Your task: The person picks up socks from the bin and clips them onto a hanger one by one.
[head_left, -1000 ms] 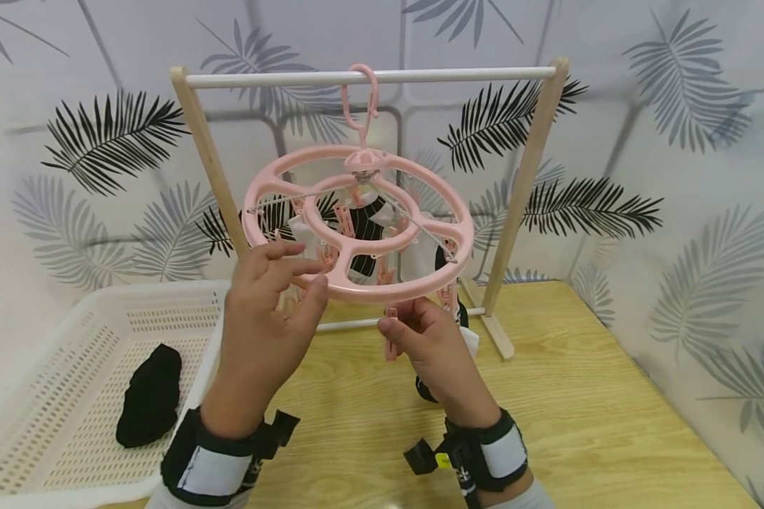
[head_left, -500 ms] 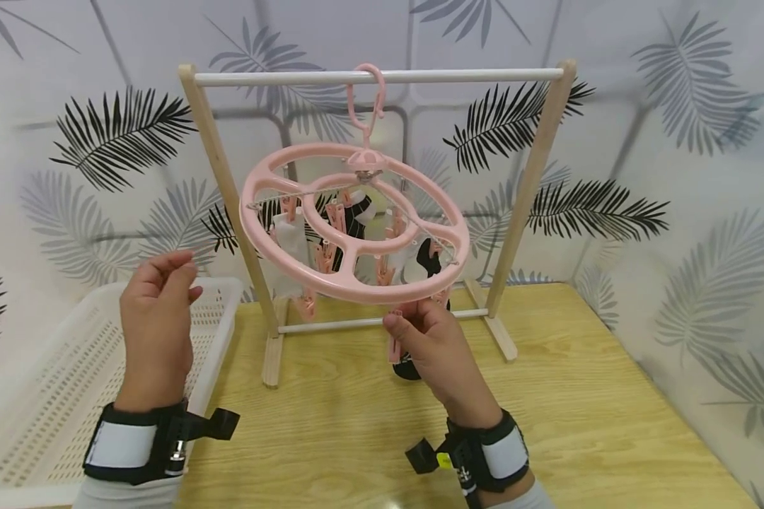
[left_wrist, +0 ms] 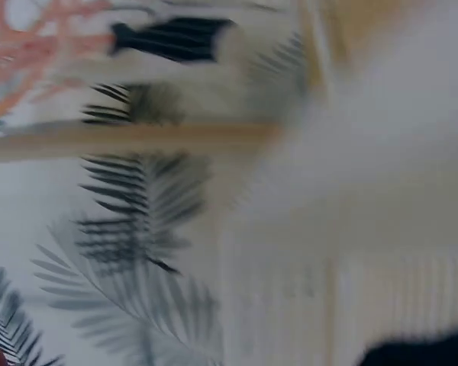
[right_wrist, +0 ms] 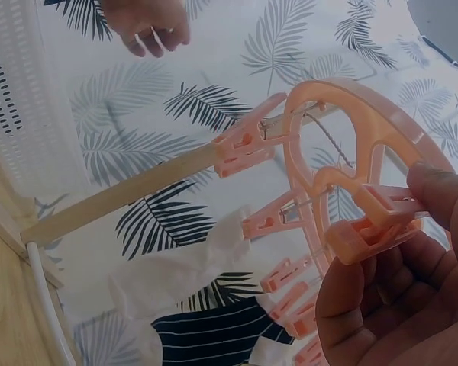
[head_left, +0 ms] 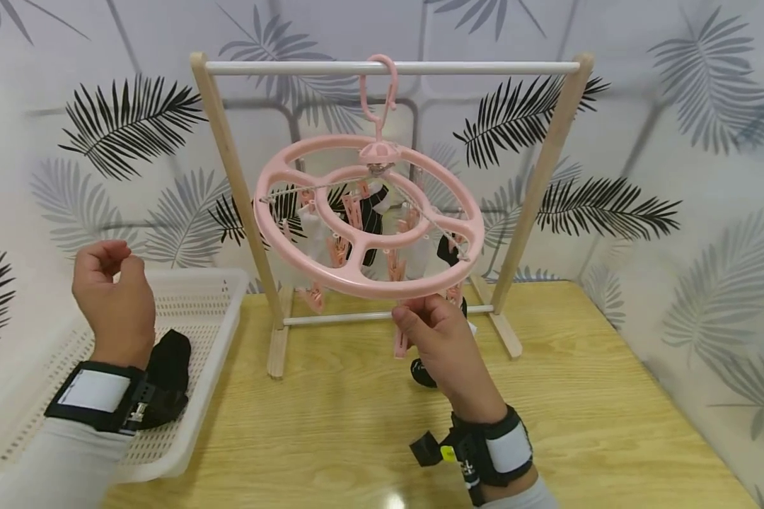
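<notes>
A pink round clip hanger [head_left: 371,284] hangs tilted from a white rod. At its near rim my right hand [head_left: 442,343] pinches a pink clothespin [head_left: 401,343]; the right wrist view shows the clothespin [right_wrist: 374,223] between thumb and fingers, with no cloth in it. My left hand [head_left: 116,307] is raised over the white basket [head_left: 213,367], fingers loosely bent and nothing visible in them. Below it a black sock [head_left: 168,360] lies in the basket, partly covered by the wrist strap. A dark striped sock [right_wrist: 214,328] and a white sock [right_wrist: 175,267] hang from clips.
The wooden stand [head_left: 544,177] holds the rod [head_left: 280,68] and stands on the wood-grained table [head_left: 579,396]. Several unloaded clips, such as a pink clip [head_left: 315,297], dangle from the ring. A black sock [head_left: 422,373] shows low behind my right hand. A leaf-patterned curtain is behind.
My left hand has left the hanger's near rim and moved left over the basket. The hanger's left side has swung slightly. My right hand keeps its pinch on the clothespin.
</notes>
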Motion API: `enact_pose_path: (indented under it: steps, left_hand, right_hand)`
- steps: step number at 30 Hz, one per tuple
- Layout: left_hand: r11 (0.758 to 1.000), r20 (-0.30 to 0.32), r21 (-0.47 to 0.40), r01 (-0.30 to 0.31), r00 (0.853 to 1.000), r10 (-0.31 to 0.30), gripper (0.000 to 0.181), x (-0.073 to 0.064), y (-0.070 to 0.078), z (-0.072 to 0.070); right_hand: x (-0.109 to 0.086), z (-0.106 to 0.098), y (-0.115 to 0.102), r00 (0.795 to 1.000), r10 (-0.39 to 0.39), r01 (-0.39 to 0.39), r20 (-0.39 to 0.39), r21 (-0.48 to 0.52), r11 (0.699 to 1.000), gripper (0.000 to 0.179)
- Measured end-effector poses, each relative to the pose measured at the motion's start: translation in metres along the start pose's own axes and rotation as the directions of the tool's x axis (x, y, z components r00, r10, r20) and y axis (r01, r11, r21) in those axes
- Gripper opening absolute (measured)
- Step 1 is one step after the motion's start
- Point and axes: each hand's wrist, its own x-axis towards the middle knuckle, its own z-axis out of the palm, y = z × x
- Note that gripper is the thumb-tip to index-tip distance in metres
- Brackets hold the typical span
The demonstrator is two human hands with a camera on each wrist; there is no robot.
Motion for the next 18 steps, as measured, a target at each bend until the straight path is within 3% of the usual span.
enact_pose_path:
  steps: [2,4,6,8,9,14,16,18]
  left_hand:
    - [0.977,0.086,0.200,-0.075,0.995,0.059,0.022,0.006,-0.017,-0.006]
    - [0.909,0.213,0.380,-0.172,0.972,0.095,0.028,0.011,-0.035,-0.014]
    - [0.823,0.355,0.514,-0.241,0.933,0.052,0.034,0.015,-0.053,-0.022]
    - [0.736,0.480,0.603,-0.309,0.877,-0.026,0.039,0.017,-0.069,-0.031]
    - [0.692,0.519,0.647,-0.320,0.850,-0.092,0.042,0.018,-0.077,-0.036]
    - [0.530,0.607,0.753,-0.389,0.722,-0.333,0.053,0.020,-0.105,-0.054]
    - [0.480,0.627,0.769,-0.422,0.645,-0.438,0.055,0.021,-0.110,-0.058]
    - [0.452,0.644,0.765,-0.459,0.560,-0.521,0.050,0.022,-0.113,-0.060]
  right_hand:
    - [0.000,0.001,0.001,1.000,0.006,-0.006,-0.001,-0.001,1.000,0.027]
    - [0.000,0.000,0.002,1.000,0.004,-0.004,-0.005,-0.010,1.000,0.027]
    - [0.000,0.000,0.002,1.000,-0.003,0.002,-0.011,-0.013,1.000,0.026]
    - [0.001,-0.001,0.001,1.000,-0.018,0.018,-0.010,-0.012,1.000,0.025]
    - [0.002,-0.001,0.000,1.000,-0.017,0.017,-0.010,-0.016,1.000,0.025]
    - [0.002,-0.001,0.001,1.000,-0.021,0.021,0.005,-0.010,1.000,0.024]
    - [0.002,-0.002,0.001,1.000,-0.014,0.014,0.004,-0.014,1.000,0.024]
    - [0.002,-0.003,0.002,1.000,-0.006,0.006,0.002,-0.015,1.000,0.025]
